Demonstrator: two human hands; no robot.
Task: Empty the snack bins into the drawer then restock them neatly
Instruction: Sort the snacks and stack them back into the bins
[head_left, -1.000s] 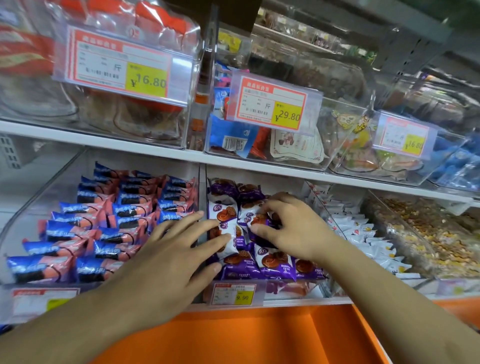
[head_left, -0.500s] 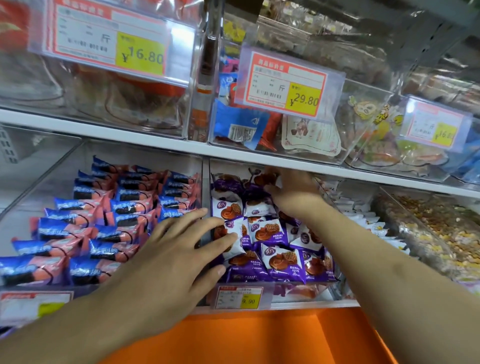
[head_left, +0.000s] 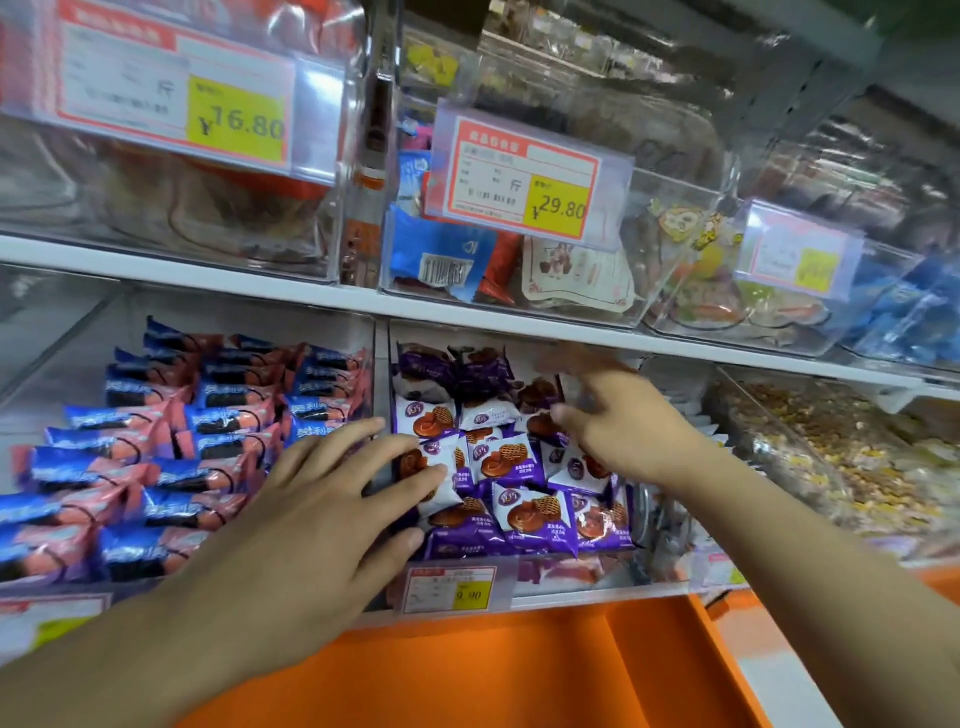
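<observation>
Here, head view of a shop shelf. The left hand (head_left: 311, 519) lies flat, fingers (head_left: 410, 478) straight and spread, resting on the front-left packets of the purple snack packets (head_left: 519, 467); it grips nothing. The right hand (head_left: 623, 431) reaches toward the rear right of the same pile, its fingers loosely extended and motion-blurred; whether they touch or hold a packet cannot be told. The purple packets fill the middle clear bin (head_left: 382, 364) on the lower shelf, piled from its front lip to its back, above a yellow price tag (head_left: 452, 590) reading 9.90. Just beside it on the left, a second bin holds blue and pink snack packets (head_left: 171, 441) in overlapping rows. To the right, a bin of loose mixed sweets (head_left: 831, 467). The white upper shelf (head_left: 311, 291) carries further clear bins with tags marked 16.80 (head_left: 236, 124) and 29.80 (head_left: 556, 208). Below the lower shelf, the open orange drawer (head_left: 493, 670) shows a bare floor.
</observation>
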